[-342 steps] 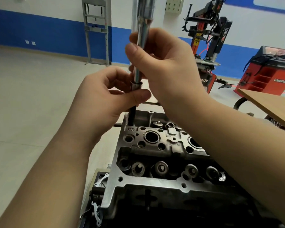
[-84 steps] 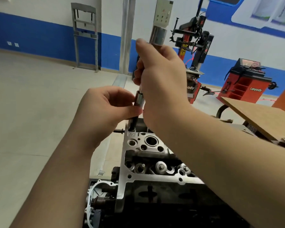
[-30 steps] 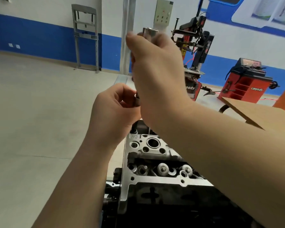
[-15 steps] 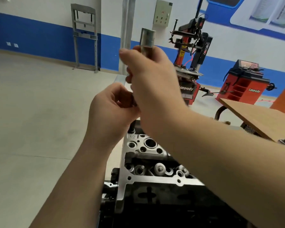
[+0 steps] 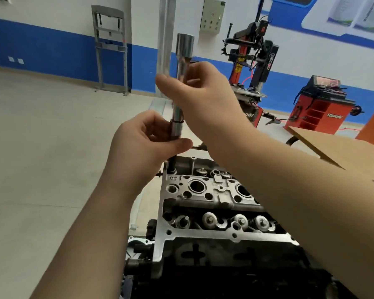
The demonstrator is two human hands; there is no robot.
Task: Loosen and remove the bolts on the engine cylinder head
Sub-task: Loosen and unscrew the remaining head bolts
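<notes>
Above the cylinder head (image 5: 205, 190), both hands' fingers (image 5: 177, 145) gripping extension bar (image 5: 177, 113)

Shiny silver socket extension bar (image 5: 180, 87) over a silver-grey cylinder head (image 5: 205, 190) on a black engine block (image 5: 214, 268). White wall (image 5: 56, 7) with a blue stripe. Red and black tyre changer (image 5: 252, 61). Red wheel balancer (image 5: 320, 111). Light brown board (image 5: 337, 147). Pale grey floor (image 5: 41, 147).

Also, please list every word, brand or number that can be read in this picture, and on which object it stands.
"Lanpody": red wheel balancer cabinet.
"power": black arm of the tyre changer, printed sideways.
"...ody": tyre changer base, partly hidden behind the right hand.
Stamped mark on the cylinder head corner: too blurred to read.
</notes>
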